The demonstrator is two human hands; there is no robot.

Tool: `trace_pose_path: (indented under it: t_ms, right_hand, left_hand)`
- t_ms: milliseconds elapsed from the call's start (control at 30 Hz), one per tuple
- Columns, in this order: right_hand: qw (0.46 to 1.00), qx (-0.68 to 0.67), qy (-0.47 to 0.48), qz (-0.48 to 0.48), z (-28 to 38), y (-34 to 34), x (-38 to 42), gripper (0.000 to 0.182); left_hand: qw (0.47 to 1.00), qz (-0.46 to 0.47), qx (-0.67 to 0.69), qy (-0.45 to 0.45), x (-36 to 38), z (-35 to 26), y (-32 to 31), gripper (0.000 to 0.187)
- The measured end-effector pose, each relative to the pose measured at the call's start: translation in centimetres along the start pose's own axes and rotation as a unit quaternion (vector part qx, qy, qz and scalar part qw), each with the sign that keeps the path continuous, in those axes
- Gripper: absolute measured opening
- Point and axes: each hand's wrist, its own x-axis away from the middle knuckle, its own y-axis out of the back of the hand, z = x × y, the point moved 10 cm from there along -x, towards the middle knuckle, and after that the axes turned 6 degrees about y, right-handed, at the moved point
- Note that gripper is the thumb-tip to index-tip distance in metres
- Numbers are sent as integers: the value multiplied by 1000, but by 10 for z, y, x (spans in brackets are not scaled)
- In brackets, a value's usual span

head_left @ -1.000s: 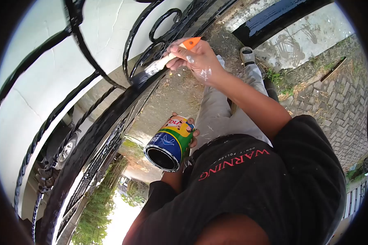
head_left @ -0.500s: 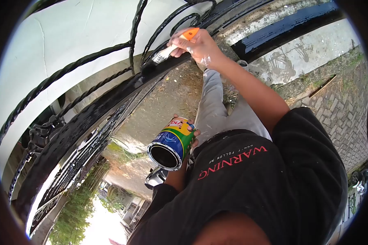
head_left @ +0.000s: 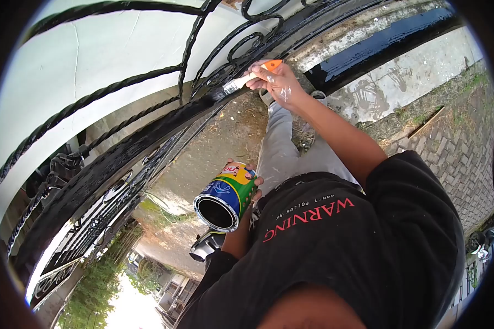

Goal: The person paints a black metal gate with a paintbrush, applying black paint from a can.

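A paintbrush [head_left: 246,80] with a pale, orange-tipped handle is pinched in my right hand [head_left: 282,85], which has white smears on its skin. Its bristles are against a black metal rail [head_left: 148,131] of the railing, just below the curled ironwork. Lower down, my left hand [head_left: 256,188] is wrapped around the side of an open paint can [head_left: 233,189] with a blue, green and yellow label. The can's mouth faces up toward the camera and looks dark inside; its rim is streaked with paint. Part of my left hand is hidden behind the can.
Twisted black bars [head_left: 93,98] cross in front of a white surface [head_left: 44,66] at the upper left. Concrete ground [head_left: 203,148] lies beyond the can. A low wall [head_left: 400,71] with a dark channel is at the upper right, and paving [head_left: 450,159] at the right.
My right hand and the brush have shifted right and slightly down along the rail. The can sits slightly lower and further left in the view, which has itself shifted a little.
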Motion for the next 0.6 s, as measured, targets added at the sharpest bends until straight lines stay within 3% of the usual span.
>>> trace_pose_path:
  t_ms: [33, 100, 267, 367, 467, 500, 600]
  right_hand:
    - [998, -63, -15, -26, -9, 12, 0, 16]
    - [997, -41, -20, -57, -42, 41, -5, 14]
    - [993, -4, 13, -115, -98, 128, -15, 12]
    - [958, 189, -18, -217, -113, 181, -15, 7]
    - [916, 284, 8, -284, -124, 239, -14, 3]
    - [899, 312, 3, -307, -125, 249, -13, 3]
    - [924, 267, 56, -269, -127, 231, -24, 6]
  left_hand:
    - [999, -8, -35, 0, 3, -5, 6, 59]
    - [994, -24, -106, 2, 8, -14, 19, 43]
    - [988, -45, -139, -42, 2, -10, 11, 42]
    - [986, -65, -143, -60, -3, -8, 10, 42]
    - [982, -85, -145, -81, -4, -8, 8, 42]
    - [985, -72, -142, -63, -5, -7, 4, 42]
    - [992, -11, -125, 30, -9, -2, -2, 42]
